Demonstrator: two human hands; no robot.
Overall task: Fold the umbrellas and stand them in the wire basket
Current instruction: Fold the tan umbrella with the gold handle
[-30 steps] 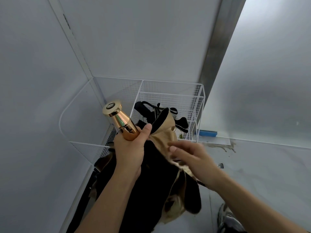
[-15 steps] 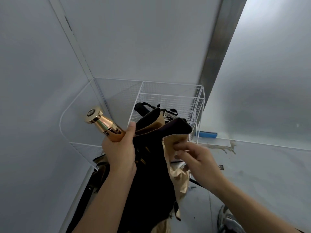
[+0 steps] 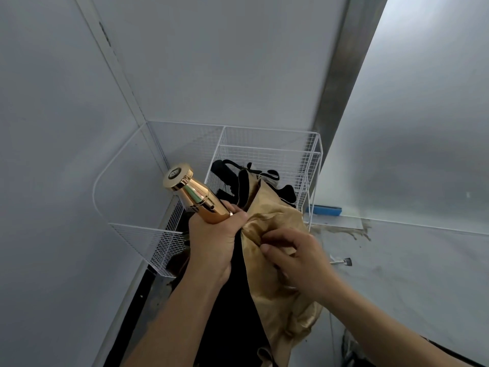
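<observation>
The umbrella (image 3: 254, 260) is up in the air in front of the basket (image 3: 267, 148), not in it yet, with the handle end pointing up-left and the fabric hanging down toward the floor. The left hand (image 3: 211, 242) is wrapped tight round the bottom of the gold handle (image 3: 190, 193). The right hand (image 3: 299, 258) has its fingers curled in, pinching a fold of the canopy (image 3: 275, 223) just beside the left thumb.

Handling-wise, I'd guess it's light overall. That polished handle looks slick though, so gripping low where it meets the shaft seems right. The canopy is thin, floppy stuff — gold one side, black the other — and it'll bunch and balloon unless the pleats get gathered and wrapped round the shaft. The ribs underneath are probably the bendy, fragile bit, so don't crush it.

In the way: the right-hand compartment of the basket already has black umbrellas (image 3: 225, 172) stood in it with straps sticking up, so loose fabric could snag on them or on the wire. The curved compartment on the left looks roomier, but I can't see its bottom.

Other stuff around: a blue block (image 3: 324, 210) by the wall, a small metal bit (image 3: 344, 261) on the floor, a grey post (image 3: 341, 75) behind the basket, and a shoe (image 3: 349, 348) bottom right.
</observation>
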